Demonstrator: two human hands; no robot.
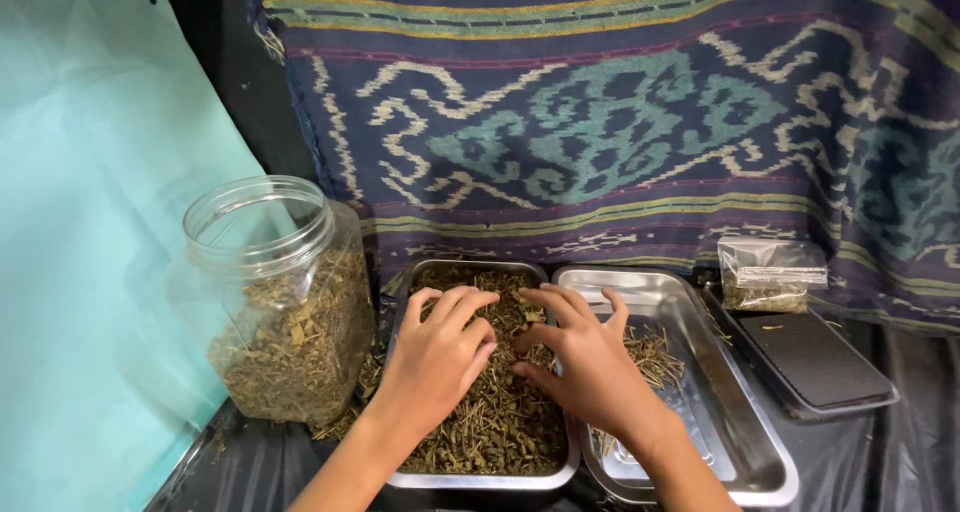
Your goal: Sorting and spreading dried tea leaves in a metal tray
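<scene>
Now both hands, left (435,357) and right (590,362), rest spread-fingered, holding nothing, on the dried herbs (500,422).

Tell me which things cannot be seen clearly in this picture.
- Head view: the herbs under the left hand and right hand; both hands cover them.
- Near rim of the empty steel tray: cut off by the bottom edge.
- Contents of the small clear bag: too small.

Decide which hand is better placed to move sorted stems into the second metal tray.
The right hand: it already lies over the rim between the herb-filled steel tray and the shiny, nearly bare steel tray.
</scene>
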